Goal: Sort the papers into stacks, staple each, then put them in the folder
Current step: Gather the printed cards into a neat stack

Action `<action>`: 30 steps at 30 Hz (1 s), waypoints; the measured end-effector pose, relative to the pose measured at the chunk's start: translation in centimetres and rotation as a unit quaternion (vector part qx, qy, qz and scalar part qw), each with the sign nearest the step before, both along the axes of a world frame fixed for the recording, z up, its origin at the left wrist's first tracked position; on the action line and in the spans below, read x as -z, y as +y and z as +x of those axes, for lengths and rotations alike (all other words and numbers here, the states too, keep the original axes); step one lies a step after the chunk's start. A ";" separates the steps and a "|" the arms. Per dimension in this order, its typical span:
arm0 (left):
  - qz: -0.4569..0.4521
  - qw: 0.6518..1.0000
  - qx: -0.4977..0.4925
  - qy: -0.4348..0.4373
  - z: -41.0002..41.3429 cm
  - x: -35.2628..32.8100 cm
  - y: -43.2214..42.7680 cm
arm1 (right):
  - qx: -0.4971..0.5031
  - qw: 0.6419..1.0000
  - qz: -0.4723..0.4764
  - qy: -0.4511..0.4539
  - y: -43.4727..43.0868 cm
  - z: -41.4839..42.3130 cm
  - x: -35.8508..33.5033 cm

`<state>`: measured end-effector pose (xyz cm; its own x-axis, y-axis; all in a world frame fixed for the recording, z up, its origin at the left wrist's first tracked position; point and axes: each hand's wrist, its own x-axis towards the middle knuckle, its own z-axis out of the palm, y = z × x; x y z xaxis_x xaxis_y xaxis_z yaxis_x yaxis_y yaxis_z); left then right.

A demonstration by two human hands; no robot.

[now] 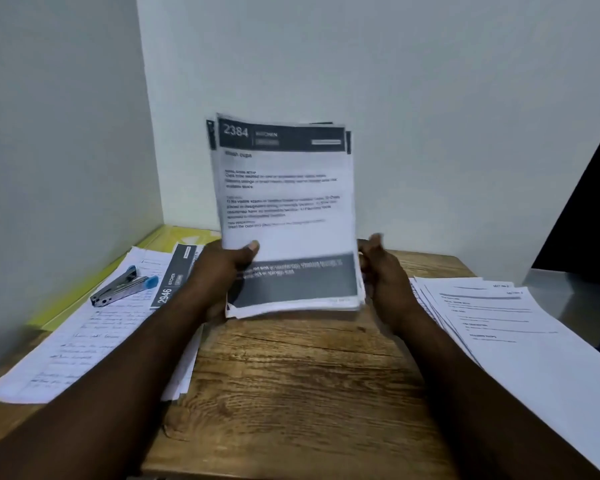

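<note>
The stack of printed sheets (284, 202), top page headed 2384, is held upright over the wooden counter (291, 375). The left hand (222, 268) has its fingers pinching the stack's lower left edge. The right hand (381, 268) is at its right edge, too blurred to tell its grip. A stapler (122, 287) lies at the left.

Fine print on the raised paper stack (284, 209) is blurred past reading; the right hand (383, 278) is smeared, and the yellow folder (167, 239) is mostly covered.

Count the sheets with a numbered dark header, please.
2. Sheet 2384 fronts the stack that the left hand holds upright; sheet 2946 lies on the table at left, near the stapler. Others may be hidden under these.
</note>
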<state>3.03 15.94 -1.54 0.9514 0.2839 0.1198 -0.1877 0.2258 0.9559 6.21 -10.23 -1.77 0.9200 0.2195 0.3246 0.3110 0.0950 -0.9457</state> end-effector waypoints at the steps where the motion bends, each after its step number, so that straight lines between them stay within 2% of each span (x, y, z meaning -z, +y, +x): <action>1: -0.011 1.000 -0.028 -0.001 0.1 -0.2 0.4 | 0.008 0.999 0.005 0.031 0.0 0.1 0.0; 3: -0.020 0.995 -0.094 0.012 0.4 -0.4 1.2 | 0.026 0.997 -0.051 0.055 -0.1 0.2 0.5; 4: -0.021 0.992 -0.124 0.019 0.7 -0.3 1.8 | 0.035 0.991 -0.123 0.030 -0.4 0.3 0.9; 5: -0.023 0.988 -0.148 0.028 1.0 0.0 2.6 | 0.031 0.975 -0.219 -0.010 -0.7 0.2 1.3; 7: -0.017 0.983 -0.180 0.043 1.4 0.4 3.8 | 0.004 0.914 -0.396 -0.085 -0.9 -0.1 1.7; 10: 0.018 0.976 -0.208 0.063 1.5 0.8 4.6 | -0.005 0.859 -0.499 -0.119 -0.4 -0.2 1.5; 15: 0.042 0.973 -0.214 0.070 1.8 0.8 4.4 | 0.105 0.842 -0.506 -0.153 -1.4 0.1 0.3; 18: 0.036 0.974 -0.210 0.074 1.9 0.7 4.2 | 0.156 0.852 -0.468 -0.175 -2.1 -0.1 0.4; 20: 0.030 0.975 -0.207 0.076 2.0 0.8 4.1 | 0.153 0.864 -0.459 -0.138 -2.2 -0.2 0.4; 23: 0.031 0.975 -0.203 0.083 2.0 0.8 4.0 | 0.101 0.836 -0.533 -0.085 -1.9 -0.1 0.6; 26: 0.024 0.975 -0.200 0.091 1.7 0.6 3.8 | 0.127 0.824 -0.546 -0.086 -1.6 0.0 0.7; 28: 0.018 0.976 -0.193 0.097 1.7 0.7 3.9 | 0.134 0.839 -0.520 -0.087 -1.3 -0.3 0.7; 30: 0.009 0.978 -0.184 0.097 2.1 0.9 4.1 | 0.145 0.881 -0.442 -0.085 -1.2 -0.3 0.6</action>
